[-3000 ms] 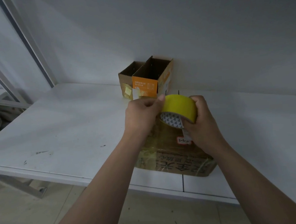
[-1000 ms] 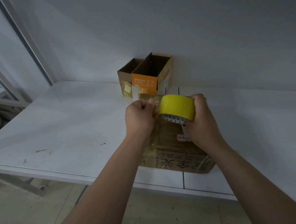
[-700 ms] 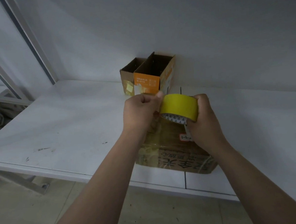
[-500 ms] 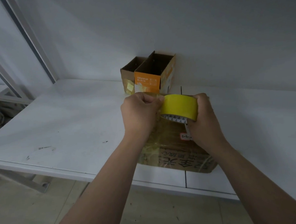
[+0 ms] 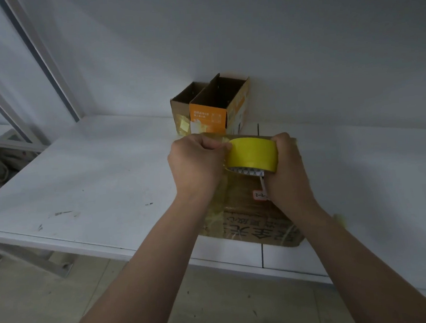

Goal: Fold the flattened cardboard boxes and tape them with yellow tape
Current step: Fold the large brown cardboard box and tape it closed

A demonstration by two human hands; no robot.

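A brown cardboard box with printed letters (image 5: 259, 231) is laid at the front edge of the white table (image 5: 94, 174). Just above it, a round roll of yellow tape (image 5: 251, 153) is gripped by the right hand (image 5: 286, 166), and its end seems to be pinched by the left hand (image 5: 194, 162). No fresh strip is seen pulled out yet, so this box is likely still to be taped. By the wall, two open-topped cardboard boxes (image 5: 218, 103) are stood up, likely done.

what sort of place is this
Probably a packing or workshop bench: a plain white table against a bare wall, open cardboard boxes at the back, and a yellow tape roll over a taped carton.
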